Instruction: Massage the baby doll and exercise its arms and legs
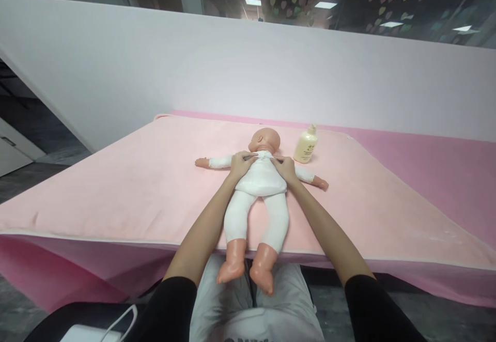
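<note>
A baby doll (261, 176) with a white cloth body lies with its head away from me and its arms spread to the sides. Its bare head is turned to the left, and its feet stick out past the near table edge. My left hand (242, 164) rests on the doll's upper left side by the shoulder, fingers and thumb pointing inward and apart. Mirroring it, my right hand (284, 169) lies on the upper right side, thumb and fingers apart. Both touch the white cloth just below the neck. Parts of the fingers are hard to make out.
A pale yellow pump bottle (305, 146) stands upright to the right of the doll's head. Under both lies a light pink blanket (135, 182) over a darker pink table cover (445, 176). A white partition (248, 73) rises behind. At lower left is a white object with a cable (93, 331).
</note>
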Demonstrator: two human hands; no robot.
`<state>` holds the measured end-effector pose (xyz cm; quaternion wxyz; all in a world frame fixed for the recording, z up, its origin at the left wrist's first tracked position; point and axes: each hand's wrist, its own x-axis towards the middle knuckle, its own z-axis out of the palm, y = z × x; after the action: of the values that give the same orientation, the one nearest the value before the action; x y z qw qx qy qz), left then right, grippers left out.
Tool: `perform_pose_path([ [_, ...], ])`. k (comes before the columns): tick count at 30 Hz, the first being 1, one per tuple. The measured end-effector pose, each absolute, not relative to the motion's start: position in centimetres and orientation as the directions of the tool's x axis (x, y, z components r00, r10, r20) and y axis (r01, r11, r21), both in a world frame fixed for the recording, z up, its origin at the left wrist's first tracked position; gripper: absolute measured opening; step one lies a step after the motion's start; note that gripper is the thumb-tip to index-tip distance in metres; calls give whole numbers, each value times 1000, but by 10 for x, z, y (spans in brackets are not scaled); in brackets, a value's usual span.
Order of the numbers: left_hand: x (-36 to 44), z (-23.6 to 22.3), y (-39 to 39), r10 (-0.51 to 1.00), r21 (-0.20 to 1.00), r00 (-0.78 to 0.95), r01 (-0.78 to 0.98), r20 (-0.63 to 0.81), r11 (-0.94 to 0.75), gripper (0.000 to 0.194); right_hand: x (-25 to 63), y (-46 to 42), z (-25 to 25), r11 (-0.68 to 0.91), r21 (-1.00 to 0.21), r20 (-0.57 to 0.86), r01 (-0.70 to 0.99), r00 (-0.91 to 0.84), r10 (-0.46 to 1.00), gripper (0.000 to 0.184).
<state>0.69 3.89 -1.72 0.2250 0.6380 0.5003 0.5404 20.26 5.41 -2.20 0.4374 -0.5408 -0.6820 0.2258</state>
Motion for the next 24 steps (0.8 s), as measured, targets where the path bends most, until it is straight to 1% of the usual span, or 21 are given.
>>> perform_pose_path([
  [6,7,-17,37,858,793,-76,430,509,-432,17,199,49,-21,360,-754,414,550,-28,910,23],
  [9,5,-17,33,817,731,-128,540,562,-418,22,200,46,-23,370,-744,434,556,-19,901,27],
  [12,-1,-19,31,768,645,-194,684,610,-340,31,202,44,-25,383,-726,448,571,-30,894,31],
  [14,-4,-21,31,769,607,-190,736,610,-299,33,203,42,-25,400,-709,455,580,-57,889,33],
  [18,-7,-22,32,800,586,-144,756,583,-291,34,204,42,-25,413,-689,461,596,-80,884,33],
  [24,-7,-19,31,801,563,-136,778,583,-278,35,203,41,-23,405,-679,454,612,-82,887,34],
])
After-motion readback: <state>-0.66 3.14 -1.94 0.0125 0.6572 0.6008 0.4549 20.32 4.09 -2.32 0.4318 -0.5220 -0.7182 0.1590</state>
